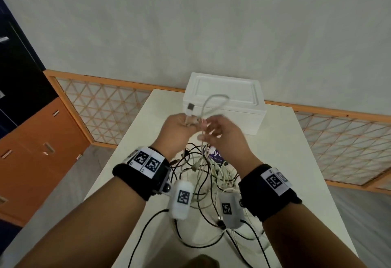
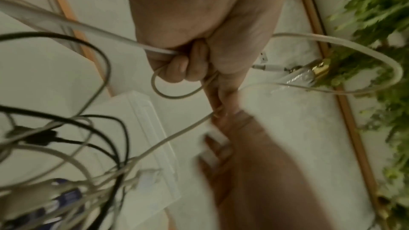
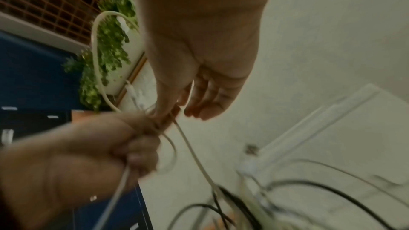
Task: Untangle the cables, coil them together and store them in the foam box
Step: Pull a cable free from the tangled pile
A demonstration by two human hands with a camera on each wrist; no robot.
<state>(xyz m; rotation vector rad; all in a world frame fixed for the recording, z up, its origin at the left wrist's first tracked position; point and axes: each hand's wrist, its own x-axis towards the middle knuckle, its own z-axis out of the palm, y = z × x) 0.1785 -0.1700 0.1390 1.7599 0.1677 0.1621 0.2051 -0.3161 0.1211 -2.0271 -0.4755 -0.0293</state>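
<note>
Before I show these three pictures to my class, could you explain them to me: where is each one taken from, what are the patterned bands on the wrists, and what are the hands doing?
There is no machine here: a person is working with two bare hands. The widest scene is from a camera on the person's head, looking down. The other two are from cameras strapped to the wrists on black wristbands with black-and-white marker squares. Each looks along its own hand.

On the white table lies a tangled heap of black and white cables. Behind it stands a white foam box with its lid on.

The left hand grips a thin white cable, which loops up above the fist. The right hand pinches that cable close beside it.
</note>
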